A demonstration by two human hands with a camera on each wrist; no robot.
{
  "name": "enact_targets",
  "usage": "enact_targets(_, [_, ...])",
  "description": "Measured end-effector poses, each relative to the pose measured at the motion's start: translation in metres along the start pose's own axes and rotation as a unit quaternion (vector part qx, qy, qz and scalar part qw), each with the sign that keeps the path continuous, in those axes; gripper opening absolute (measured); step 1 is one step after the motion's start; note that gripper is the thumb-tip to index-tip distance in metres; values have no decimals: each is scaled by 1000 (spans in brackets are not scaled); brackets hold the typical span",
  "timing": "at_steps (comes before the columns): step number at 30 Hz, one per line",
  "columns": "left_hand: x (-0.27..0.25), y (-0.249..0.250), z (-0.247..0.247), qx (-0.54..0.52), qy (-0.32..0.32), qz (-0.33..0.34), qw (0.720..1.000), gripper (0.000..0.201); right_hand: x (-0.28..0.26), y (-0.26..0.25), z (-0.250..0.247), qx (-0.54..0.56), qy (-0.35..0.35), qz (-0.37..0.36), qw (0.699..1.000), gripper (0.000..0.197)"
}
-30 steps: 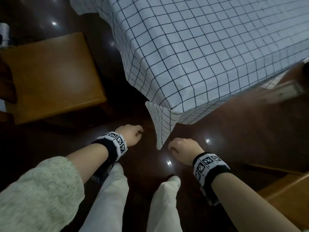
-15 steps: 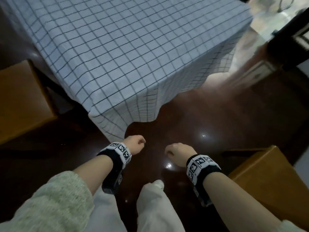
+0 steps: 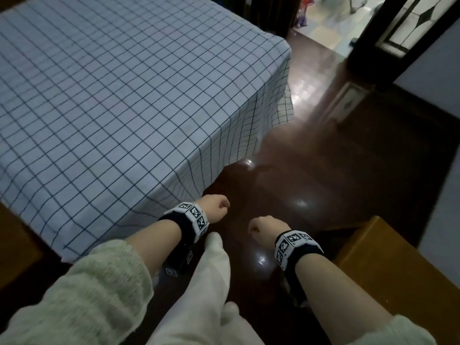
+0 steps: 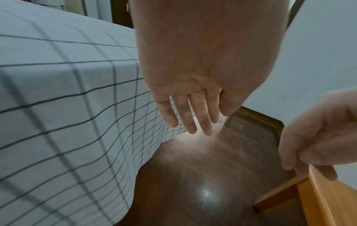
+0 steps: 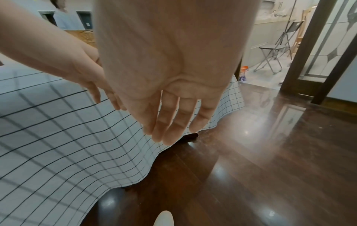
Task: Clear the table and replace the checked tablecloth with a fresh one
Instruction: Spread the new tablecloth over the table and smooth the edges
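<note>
The white tablecloth with thin dark checks (image 3: 124,95) covers the whole table, nothing stands on it, and its edge hangs down toward the floor. My left hand (image 3: 214,210) hangs just off the near side of the cloth's overhang without touching it. The left wrist view shows its fingers (image 4: 191,116) straight and relaxed, holding nothing, with the cloth (image 4: 67,107) to its left. My right hand (image 3: 263,226) hangs over the dark floor, a little to the right. Its fingers (image 5: 173,122) point down, loose and empty, in front of the draped cloth (image 5: 67,145).
A wooden chair (image 3: 388,265) stands close at my right, and another wooden seat (image 3: 15,245) is at the lower left. Glossy dark floor (image 3: 323,183) runs to a bright doorway (image 3: 336,18). A folding chair (image 5: 270,50) stands beyond it. My white-trousered legs (image 3: 206,282) are below.
The view has swung from the table's hanging corner to its side, with the table now at my left and the doorway ahead. Both hands stay low and empty.
</note>
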State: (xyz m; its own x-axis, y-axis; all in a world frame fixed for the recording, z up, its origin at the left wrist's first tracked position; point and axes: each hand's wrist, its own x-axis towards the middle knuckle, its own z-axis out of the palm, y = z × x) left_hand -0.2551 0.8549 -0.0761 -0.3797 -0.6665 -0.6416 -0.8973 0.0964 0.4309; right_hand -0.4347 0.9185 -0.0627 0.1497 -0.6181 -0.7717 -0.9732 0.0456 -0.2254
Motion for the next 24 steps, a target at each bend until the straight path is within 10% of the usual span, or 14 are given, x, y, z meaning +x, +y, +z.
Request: enact_targets(24, [335, 210, -181, 50, -34, 50, 997, 40, 179, 257, -242, 172, 18, 90, 981, 30])
